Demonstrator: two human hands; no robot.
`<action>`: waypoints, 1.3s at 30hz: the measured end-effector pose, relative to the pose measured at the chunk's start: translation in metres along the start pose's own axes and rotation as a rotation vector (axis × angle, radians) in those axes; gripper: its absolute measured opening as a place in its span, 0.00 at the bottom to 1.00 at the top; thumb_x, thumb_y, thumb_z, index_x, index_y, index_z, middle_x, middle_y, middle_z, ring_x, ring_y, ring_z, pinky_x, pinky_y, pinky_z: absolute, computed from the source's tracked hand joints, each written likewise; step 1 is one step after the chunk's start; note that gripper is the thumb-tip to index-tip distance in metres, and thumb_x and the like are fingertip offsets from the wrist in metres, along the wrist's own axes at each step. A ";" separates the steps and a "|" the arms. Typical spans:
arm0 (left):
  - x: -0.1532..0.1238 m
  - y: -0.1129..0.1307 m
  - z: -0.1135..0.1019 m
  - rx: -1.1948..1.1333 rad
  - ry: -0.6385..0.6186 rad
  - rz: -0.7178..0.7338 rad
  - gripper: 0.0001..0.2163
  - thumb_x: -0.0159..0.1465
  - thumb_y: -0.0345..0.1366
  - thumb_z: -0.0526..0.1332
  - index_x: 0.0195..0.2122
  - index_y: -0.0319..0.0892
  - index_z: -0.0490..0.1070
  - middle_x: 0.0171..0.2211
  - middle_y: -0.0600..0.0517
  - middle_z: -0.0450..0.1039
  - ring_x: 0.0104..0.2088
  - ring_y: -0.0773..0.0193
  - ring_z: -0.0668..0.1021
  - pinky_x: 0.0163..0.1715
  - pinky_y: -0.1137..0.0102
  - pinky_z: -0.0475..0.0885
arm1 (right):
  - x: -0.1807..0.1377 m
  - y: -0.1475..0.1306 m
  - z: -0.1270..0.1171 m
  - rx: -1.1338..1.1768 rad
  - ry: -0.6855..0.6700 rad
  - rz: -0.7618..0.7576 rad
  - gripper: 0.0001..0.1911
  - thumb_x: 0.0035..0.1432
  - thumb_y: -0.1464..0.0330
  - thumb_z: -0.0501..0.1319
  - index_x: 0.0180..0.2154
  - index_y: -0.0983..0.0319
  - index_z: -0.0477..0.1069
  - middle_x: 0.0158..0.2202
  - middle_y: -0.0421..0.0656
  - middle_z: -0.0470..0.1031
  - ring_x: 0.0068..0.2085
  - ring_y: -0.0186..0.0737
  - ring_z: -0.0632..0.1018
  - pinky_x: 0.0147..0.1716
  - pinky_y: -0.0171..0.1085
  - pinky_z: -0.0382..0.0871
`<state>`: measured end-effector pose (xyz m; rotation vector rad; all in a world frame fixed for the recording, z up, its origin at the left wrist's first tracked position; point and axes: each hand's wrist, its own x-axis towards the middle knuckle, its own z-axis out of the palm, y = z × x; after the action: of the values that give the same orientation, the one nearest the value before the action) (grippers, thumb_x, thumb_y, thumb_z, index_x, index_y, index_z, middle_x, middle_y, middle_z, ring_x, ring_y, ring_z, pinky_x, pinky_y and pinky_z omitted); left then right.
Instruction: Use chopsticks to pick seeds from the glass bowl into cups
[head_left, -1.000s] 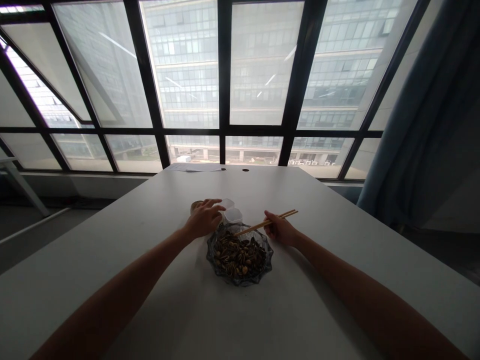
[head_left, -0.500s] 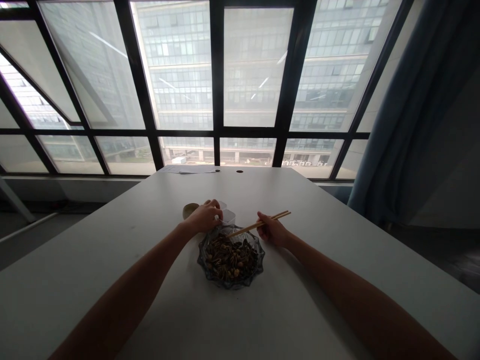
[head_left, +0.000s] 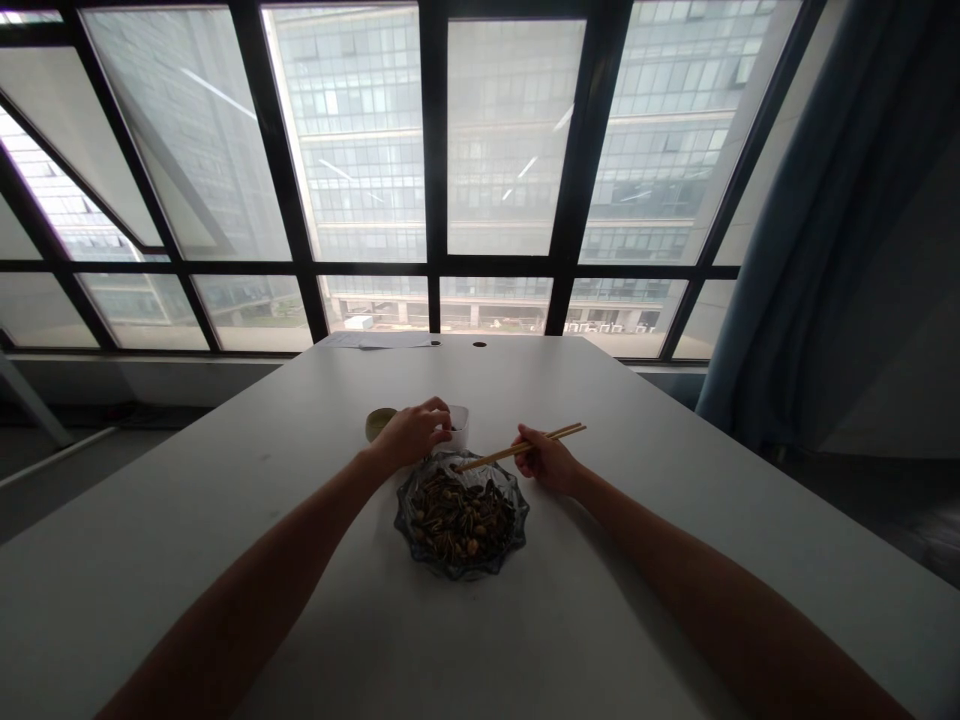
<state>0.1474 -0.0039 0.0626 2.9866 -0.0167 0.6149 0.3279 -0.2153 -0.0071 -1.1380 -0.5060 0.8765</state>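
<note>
A dark glass bowl (head_left: 406,521) with a scalloped rim sits on the white table (head_left: 615,600) directly in front of the person. It is heaped with a mix of dark striped seeds and a few paler, rounder pieces. Just behind its far rim stands a clear plastic cup (head_left: 460,427); its contents cannot be made out against the light. To the left of that, near the left hand's knuckles, is a small greenish round dish (head_left: 379,422). Some papers (head_left: 382,340) lie at the table's far edge under the window.

Half a second earlier two clear cups showed side by side behind the bowl. Now only one shape is visible, so they are perhaps stacked, or one is hidden by the hand. The bowl, the greenish dish and the right hand sit where they did.

The left hand (head_left: 411,436) reaches forward, palm down, with its fingers curled over the cup's near-left rim and closed on it, as far as the dim view allows. The right hand (head_left: 545,462) rests on the table to the right of the bowl, clamped around a pair of wooden chopsticks (head_left: 525,447). The chopsticks slant down to the left, and their tips hang over the bowl's far edge, just above the seeds.
</note>
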 end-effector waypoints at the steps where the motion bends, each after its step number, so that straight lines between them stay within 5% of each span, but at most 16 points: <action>1: 0.000 -0.001 0.001 0.006 0.035 0.029 0.06 0.67 0.37 0.61 0.37 0.43 0.77 0.53 0.50 0.74 0.34 0.66 0.81 0.38 0.70 0.77 | 0.000 0.000 0.000 0.000 -0.002 0.001 0.19 0.58 0.58 0.67 0.22 0.64 0.73 0.15 0.42 0.72 0.15 0.31 0.69 0.12 0.29 0.60; 6: -0.001 0.000 0.004 0.157 0.211 0.213 0.09 0.70 0.32 0.56 0.34 0.40 0.75 0.62 0.45 0.68 0.49 0.59 0.79 0.43 0.65 0.79 | -0.001 -0.001 0.000 -0.001 -0.002 0.008 0.19 0.59 0.58 0.67 0.23 0.64 0.73 0.15 0.42 0.72 0.15 0.31 0.70 0.13 0.29 0.61; 10: -0.002 0.002 0.003 0.275 0.214 0.268 0.11 0.71 0.30 0.53 0.35 0.40 0.74 0.62 0.44 0.68 0.54 0.57 0.76 0.42 0.65 0.79 | 0.000 0.000 -0.001 -0.008 -0.010 0.002 0.20 0.58 0.57 0.67 0.23 0.64 0.73 0.15 0.41 0.72 0.15 0.31 0.69 0.13 0.29 0.61; 17: 0.001 0.000 0.007 0.090 0.021 0.170 0.04 0.69 0.33 0.60 0.41 0.41 0.75 0.44 0.48 0.77 0.43 0.63 0.79 0.40 0.69 0.77 | -0.002 -0.004 0.000 -0.009 -0.018 0.010 0.20 0.58 0.57 0.68 0.22 0.64 0.72 0.15 0.41 0.71 0.16 0.31 0.70 0.13 0.29 0.62; 24: 0.000 -0.001 0.005 -0.040 -0.090 0.129 0.06 0.69 0.33 0.59 0.40 0.42 0.77 0.46 0.48 0.78 0.42 0.62 0.80 0.43 0.67 0.76 | -0.004 -0.026 -0.006 0.073 0.015 -0.062 0.19 0.60 0.57 0.67 0.22 0.62 0.72 0.14 0.39 0.70 0.14 0.30 0.68 0.11 0.29 0.62; 31: -0.001 -0.008 0.004 -0.039 -0.065 0.099 0.05 0.66 0.32 0.62 0.41 0.42 0.77 0.51 0.48 0.76 0.46 0.60 0.80 0.48 0.66 0.75 | 0.003 -0.025 -0.006 0.106 0.179 -0.248 0.22 0.58 0.53 0.69 0.23 0.62 0.71 0.16 0.41 0.72 0.17 0.32 0.71 0.13 0.31 0.66; 39: -0.015 -0.006 -0.004 0.050 0.053 -0.036 0.08 0.68 0.39 0.60 0.41 0.43 0.76 0.44 0.48 0.76 0.45 0.57 0.78 0.46 0.63 0.75 | 0.007 -0.013 -0.003 0.018 0.198 -0.317 0.27 0.50 0.44 0.70 0.26 0.62 0.72 0.19 0.44 0.76 0.17 0.36 0.74 0.15 0.34 0.66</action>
<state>0.1319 0.0023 0.0599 3.0099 0.0562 0.7005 0.3383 -0.2136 0.0031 -1.0790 -0.4965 0.4873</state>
